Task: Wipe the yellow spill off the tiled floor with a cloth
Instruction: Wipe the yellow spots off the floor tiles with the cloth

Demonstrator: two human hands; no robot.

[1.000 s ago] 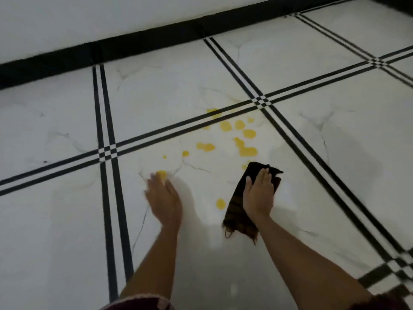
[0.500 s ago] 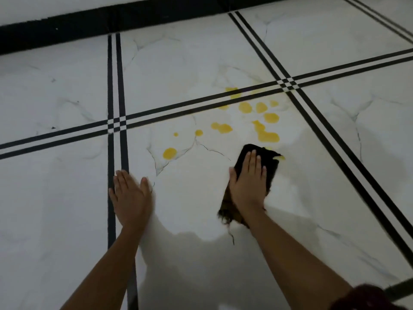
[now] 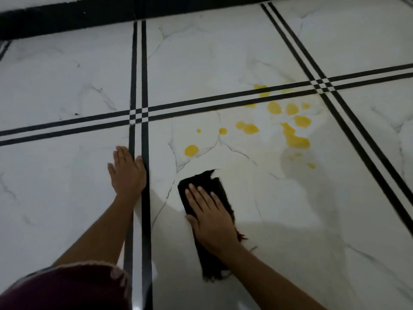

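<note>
Yellow spill (image 3: 277, 126) lying as scattered blobs on white marble-look tiled floor (image 3: 223, 63), spreading from black double grout line (image 3: 223, 100) down toward tile centre. Dark cloth (image 3: 205, 186) lying flat on same tile, nearer to person than spill, apart from nearest blob. Right hand (image 3: 212, 215) pressing flat on cloth, fingers extended, not clenched. Left hand (image 3: 127, 173) resting open, palm down, on floor beside vertical black line (image 3: 145, 63), grasping nothing. Maroon sleeve (image 3: 67, 287) showing at bottom left.
</note>
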